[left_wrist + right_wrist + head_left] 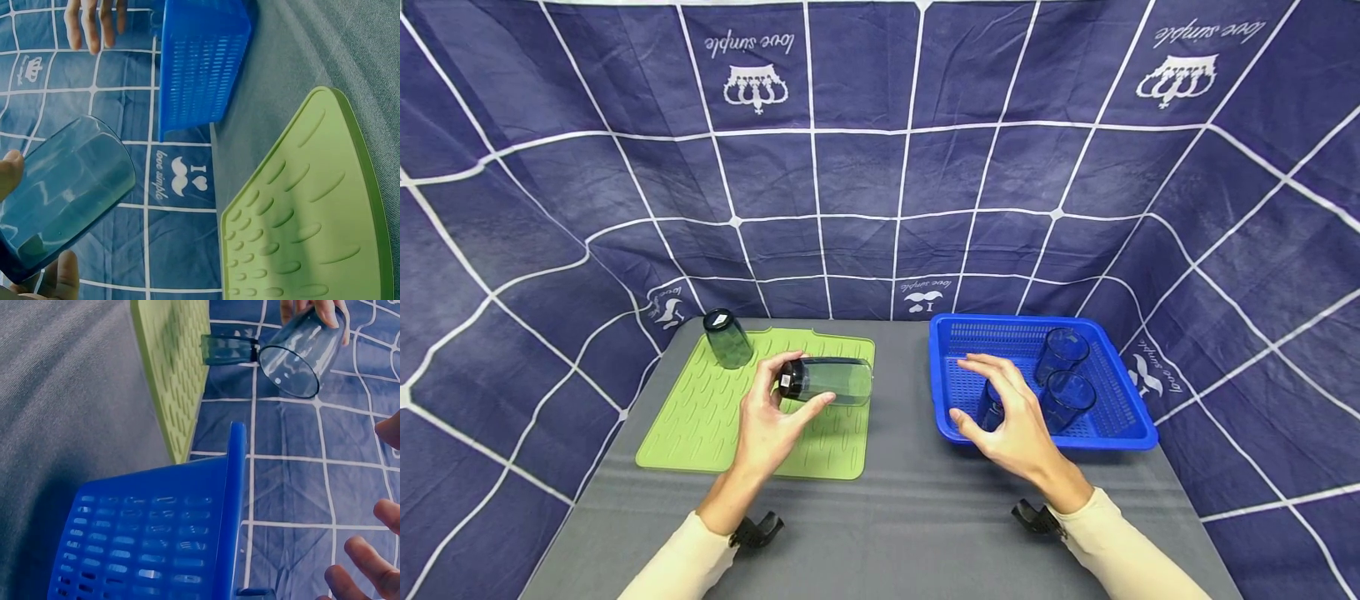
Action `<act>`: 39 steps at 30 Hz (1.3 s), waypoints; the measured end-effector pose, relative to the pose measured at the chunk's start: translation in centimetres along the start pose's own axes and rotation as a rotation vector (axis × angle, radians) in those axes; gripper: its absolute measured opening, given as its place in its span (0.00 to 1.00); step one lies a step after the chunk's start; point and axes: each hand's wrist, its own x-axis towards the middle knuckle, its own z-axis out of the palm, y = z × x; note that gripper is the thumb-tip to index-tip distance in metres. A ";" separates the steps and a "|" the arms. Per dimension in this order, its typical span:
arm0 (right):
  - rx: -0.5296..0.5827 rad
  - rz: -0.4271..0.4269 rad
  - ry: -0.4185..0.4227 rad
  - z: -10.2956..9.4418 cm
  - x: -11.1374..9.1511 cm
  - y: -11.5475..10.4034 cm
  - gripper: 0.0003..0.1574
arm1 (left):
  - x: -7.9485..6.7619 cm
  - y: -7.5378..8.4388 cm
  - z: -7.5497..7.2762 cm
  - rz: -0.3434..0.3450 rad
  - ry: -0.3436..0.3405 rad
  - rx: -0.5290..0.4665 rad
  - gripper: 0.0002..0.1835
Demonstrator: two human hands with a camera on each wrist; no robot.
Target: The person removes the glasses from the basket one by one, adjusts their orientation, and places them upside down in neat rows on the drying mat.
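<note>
My left hand [767, 425] grips a tinted drinking glass [838, 381] near its base, thumb on one side and fingers on the other. The glass lies on its side in the air above the green drying mat [688, 429], its mouth pointing right. Another glass [730, 343] stands upside down at the mat's back left corner, a label on its base. My right hand [1018, 433] is over the left part of the blue basket [937, 375], fingers spread apart from the thumb and holding nothing. Beneath it, a glass [990, 407] is partly hidden.
Two more glasses, a rear one [1063, 348] and a front one [1066, 404], stand mouth up in the basket's right half. A strip of grey tabletop [898, 400] separates mat and basket. Blue checked cloth [865, 175] hangs behind and at both sides.
</note>
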 end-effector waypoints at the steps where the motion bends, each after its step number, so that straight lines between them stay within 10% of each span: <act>1: -0.005 0.003 -0.003 -0.1 0.0 0.0 0.46 | 0.1 -0.1 0.0 0.001 0.002 0.007 0.45; 39: -0.112 0.003 0.041 -2.2 -0.4 3.2 0.45 | 3.4 -1.9 -1.3 -0.024 0.092 0.184 0.44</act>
